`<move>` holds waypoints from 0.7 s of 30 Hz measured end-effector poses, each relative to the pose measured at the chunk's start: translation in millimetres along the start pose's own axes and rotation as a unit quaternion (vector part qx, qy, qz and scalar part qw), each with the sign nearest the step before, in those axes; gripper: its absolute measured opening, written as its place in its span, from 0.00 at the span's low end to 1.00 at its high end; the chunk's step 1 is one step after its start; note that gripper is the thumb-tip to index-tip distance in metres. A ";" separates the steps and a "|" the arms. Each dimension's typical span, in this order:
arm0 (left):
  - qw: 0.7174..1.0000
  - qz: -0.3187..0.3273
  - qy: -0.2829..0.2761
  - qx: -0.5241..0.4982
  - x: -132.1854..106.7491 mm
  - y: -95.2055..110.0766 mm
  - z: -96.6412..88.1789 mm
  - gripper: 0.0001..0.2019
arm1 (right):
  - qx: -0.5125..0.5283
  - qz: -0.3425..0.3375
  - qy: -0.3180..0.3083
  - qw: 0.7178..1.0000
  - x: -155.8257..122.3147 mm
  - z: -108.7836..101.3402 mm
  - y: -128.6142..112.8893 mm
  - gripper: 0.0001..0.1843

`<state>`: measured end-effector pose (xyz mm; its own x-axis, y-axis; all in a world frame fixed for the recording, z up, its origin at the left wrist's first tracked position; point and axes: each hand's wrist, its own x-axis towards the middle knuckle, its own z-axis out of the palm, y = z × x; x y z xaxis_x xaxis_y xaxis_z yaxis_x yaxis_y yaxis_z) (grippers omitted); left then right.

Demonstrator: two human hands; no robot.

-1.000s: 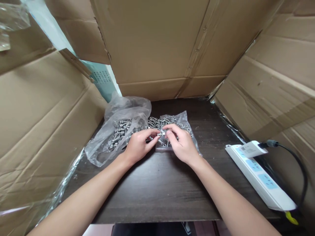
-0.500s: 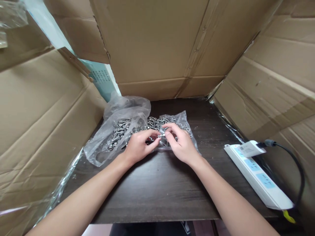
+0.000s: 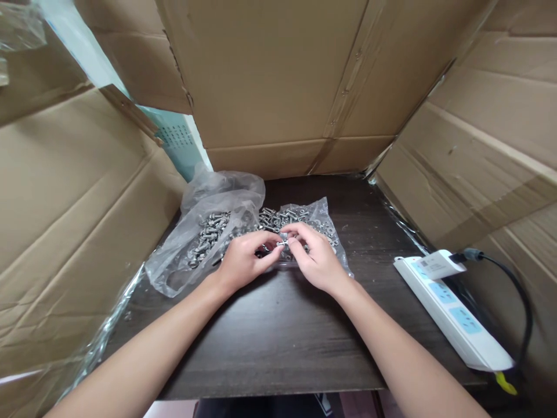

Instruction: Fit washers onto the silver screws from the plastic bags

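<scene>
Between my hands is a small silvery bolt point(image 3: 282, 243), lying roughly sideways. My left hand point(image 3: 248, 255) is closed in a pinch on its left end. From the other side, the thumb and fingers of my right hand point(image 3: 315, 255) close around its right end, hiding that tip. Just beyond my fingers lies a heap of metal bolts point(image 3: 270, 217) on clear plastic. More bolts point(image 3: 213, 229) rest in a crumpled clear plastic bag point(image 3: 165, 273) to the left. Washers and nuts point(image 3: 328, 232) lie on a plastic sheet to the right.
Cardboard walls point(image 3: 270, 75) enclose the dark wooden table point(image 3: 261, 342) at the back and both sides. A white power strip point(image 3: 452, 319) with a plugged-in adapter and black cable point(image 3: 517, 284) stands at the right. A greenish printed sheet point(image 3: 178, 139) shows through a gap at back left.
My right hand has moved slightly left, its fingers closing further over the bolt's right end. The left hand stays almost in place, and the whole view has shifted a little.
</scene>
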<state>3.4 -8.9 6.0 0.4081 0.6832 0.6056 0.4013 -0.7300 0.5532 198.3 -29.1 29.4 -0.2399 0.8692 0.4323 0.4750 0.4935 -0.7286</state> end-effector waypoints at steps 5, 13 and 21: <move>1.000 0.014 0.002 -0.006 -0.7 1.2 0.9 0.05 | 0.003 0.004 -0.011 1.000 -0.1 0.9 1.1 0.12; 1.000 -0.005 -0.015 -0.006 -0.7 1.1 1.3 0.04 | 0.012 0.012 -0.030 0.999 -1.0 3.3 1.3 0.12; 0.999 -0.037 -0.038 0.000 -3.2 -3.2 3.0 0.06 | -0.002 -0.006 -0.034 0.999 -1.4 2.5 -0.8 0.11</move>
<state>3.3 -8.6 0.6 0.4392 0.7341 0.5180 0.4329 -0.6781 0.5939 196.1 -30.6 28.1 -0.3024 0.8630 0.4047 0.4750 0.5045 -0.7210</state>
